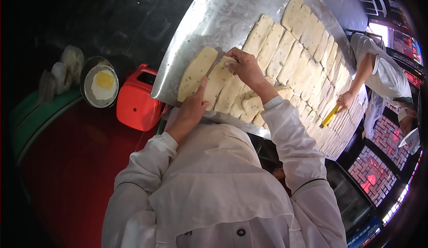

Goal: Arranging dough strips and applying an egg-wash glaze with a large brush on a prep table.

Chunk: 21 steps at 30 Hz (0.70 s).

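Observation:
A flat dough strip with dark green flecks (219, 77) lies on the metal table between my hands. My right hand (243, 65) pinches its far end between thumb and fingers. My left hand (194, 109) rests at its near left edge, the index finger stretched along the side; whether it grips the dough is unclear. Left of it lies another flat strip (197, 72), a narrow gap apart. To the right, many flecked strips (277, 50) lie side by side in rows. A folded stack of dough (252, 104) sits beneath my right forearm.
Across the metal table (217, 17), a co-worker's hand (346, 100) holds a yellow-handled tool (329, 117) over narrower strips. A red plastic container (138, 100) stands at the table's left corner. Beside it, a metal bowl (100, 84) holds white and yellow contents near plastic bags (72, 60).

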### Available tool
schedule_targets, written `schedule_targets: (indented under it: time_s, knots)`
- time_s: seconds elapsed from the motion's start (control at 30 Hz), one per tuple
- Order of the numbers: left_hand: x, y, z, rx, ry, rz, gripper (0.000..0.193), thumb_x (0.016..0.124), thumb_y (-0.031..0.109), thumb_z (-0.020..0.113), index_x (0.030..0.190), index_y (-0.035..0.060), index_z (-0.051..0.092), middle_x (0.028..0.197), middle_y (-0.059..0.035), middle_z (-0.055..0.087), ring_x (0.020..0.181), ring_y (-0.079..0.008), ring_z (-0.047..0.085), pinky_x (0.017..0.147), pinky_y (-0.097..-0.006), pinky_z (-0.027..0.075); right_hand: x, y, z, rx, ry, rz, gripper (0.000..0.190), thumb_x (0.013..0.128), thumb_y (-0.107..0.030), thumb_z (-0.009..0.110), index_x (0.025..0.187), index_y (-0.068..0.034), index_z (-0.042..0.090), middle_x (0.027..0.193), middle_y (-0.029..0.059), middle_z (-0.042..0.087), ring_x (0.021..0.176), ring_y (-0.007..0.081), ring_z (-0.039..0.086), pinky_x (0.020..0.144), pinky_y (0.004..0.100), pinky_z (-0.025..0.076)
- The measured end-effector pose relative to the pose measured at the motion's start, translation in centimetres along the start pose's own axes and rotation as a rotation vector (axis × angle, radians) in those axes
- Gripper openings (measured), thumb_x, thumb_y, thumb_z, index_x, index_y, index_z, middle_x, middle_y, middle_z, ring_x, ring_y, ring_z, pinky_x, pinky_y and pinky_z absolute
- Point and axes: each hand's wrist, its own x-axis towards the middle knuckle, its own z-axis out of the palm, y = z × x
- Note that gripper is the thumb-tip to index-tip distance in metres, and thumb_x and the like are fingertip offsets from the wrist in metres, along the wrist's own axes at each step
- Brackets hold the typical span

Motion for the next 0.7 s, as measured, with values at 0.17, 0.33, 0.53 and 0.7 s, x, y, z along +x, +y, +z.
schedule_targets:
  time_s: [0.17,0.33,0.53,0.7]
  knots:
    - [0.1,-1.6,1.2,0.081,0.011,-0.073,0.080,0.086,0.012,0.065,0.153,0.0194,0.022,0.097,-0.0287,0.065,0.092,-0.0443,0.063,0.081,-0.0500,0.050,1.1,1.3,0.6,-0.043,0.001,0.057,0.020,0.084,-0.004,0.066,0.103,0.001,0.061,0.082,0.0150,0.067,0.071,0.0230,0.066,0.066,0.0341,0.052]
    - [0.0,-2.1,2.2,0.193,0.132,0.085,0.077,0.087,0.015,0.065,0.152,0.0162,0.024,0.089,-0.0260,0.066,0.084,-0.0423,0.065,0.076,-0.0485,0.051,1.1,1.3,1.3,-0.120,0.077,0.011,0.021,0.084,-0.006,0.065,0.103,-0.001,0.060,0.082,0.0153,0.067,0.075,0.0294,0.066,0.071,0.0383,0.052]
    - [-0.7,0.0,-0.5,0.396,0.118,0.122,0.061,0.086,0.017,0.067,0.142,0.0109,0.043,0.083,-0.0202,0.066,0.078,-0.0364,0.067,0.071,-0.0461,0.053,0.3,-0.8,3.3,-0.698,0.351,-0.256,0.025,0.081,-0.011,0.067,0.106,-0.007,0.061,0.099,0.0146,0.061,0.098,0.0350,0.058,0.085,0.0415,0.048]
    - [2.9,1.8,-4.2,0.230,0.502,0.301,0.036,0.086,0.016,0.067,0.120,0.0056,0.060,0.100,-0.0146,0.062,0.095,-0.0299,0.064,0.080,-0.0429,0.051,1.3,-1.6,6.0,-0.633,0.353,-0.257,0.028,0.080,-0.011,0.069,0.104,-0.003,0.058,0.103,0.0164,0.059,0.099,0.0357,0.056,0.086,0.0433,0.047]
